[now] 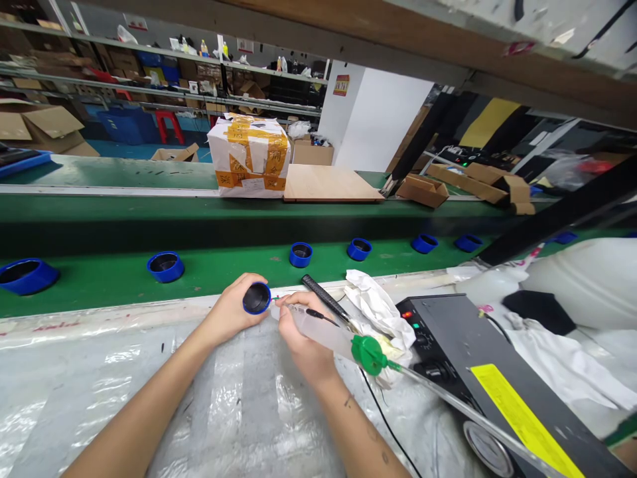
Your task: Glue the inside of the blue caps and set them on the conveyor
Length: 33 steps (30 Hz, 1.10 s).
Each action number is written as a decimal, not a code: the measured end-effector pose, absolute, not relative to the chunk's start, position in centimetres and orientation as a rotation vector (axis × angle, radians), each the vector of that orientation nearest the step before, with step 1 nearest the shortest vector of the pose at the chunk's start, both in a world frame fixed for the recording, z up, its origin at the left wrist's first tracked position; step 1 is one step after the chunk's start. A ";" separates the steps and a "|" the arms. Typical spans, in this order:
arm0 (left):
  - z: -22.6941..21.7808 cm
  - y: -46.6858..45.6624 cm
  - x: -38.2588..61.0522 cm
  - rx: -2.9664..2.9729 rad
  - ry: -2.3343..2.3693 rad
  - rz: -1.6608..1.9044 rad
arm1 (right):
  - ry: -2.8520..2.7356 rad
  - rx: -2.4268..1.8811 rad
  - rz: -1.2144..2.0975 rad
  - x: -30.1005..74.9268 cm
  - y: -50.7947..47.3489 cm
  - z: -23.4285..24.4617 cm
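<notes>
My left hand [231, 313] is closed round a small blue cap [257, 298] with a black inside, its opening turned toward me. My right hand [297, 330] grips a clear syringe-like dispenser [328, 334] with a green end fitting [369, 354]; its tip points at the cap's rim. Both hands hover over a bench covered in clear plastic sheet [99, 372], just in front of a green conveyor belt [223, 269].
Several more blue caps [166, 266] sit spaced along the belt. A black pen-like tool [326, 298] and crumpled white cloth [375, 305] lie right of my hands. A black control box [478, 358] with a yellow label stands at right. A taped parcel [249, 156] and wooden board [329, 184] rest behind.
</notes>
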<state>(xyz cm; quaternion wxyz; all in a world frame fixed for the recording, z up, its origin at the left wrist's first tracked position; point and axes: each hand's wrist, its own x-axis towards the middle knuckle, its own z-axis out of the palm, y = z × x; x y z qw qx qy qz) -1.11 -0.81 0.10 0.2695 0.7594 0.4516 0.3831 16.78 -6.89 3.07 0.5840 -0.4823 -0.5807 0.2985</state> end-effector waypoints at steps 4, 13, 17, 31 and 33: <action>0.2 -0.8 -1.1 2.036 1.209 1.033 | -1.335 -1.124 0.724 16.7 -6.9 3.0; 0.5 -0.9 -1.1 2.022 1.205 1.008 | -1.330 -1.098 0.738 16.4 -6.9 3.1; 0.4 -0.9 -1.2 2.015 1.194 1.003 | -1.342 -1.091 0.738 16.2 -7.0 3.1; 0.7 -1.0 -1.1 2.023 1.185 1.007 | -1.378 -1.044 0.806 15.4 -7.8 3.9; 0.7 -1.1 -1.1 2.021 1.185 1.005 | -1.386 -1.043 0.811 15.3 -7.9 4.0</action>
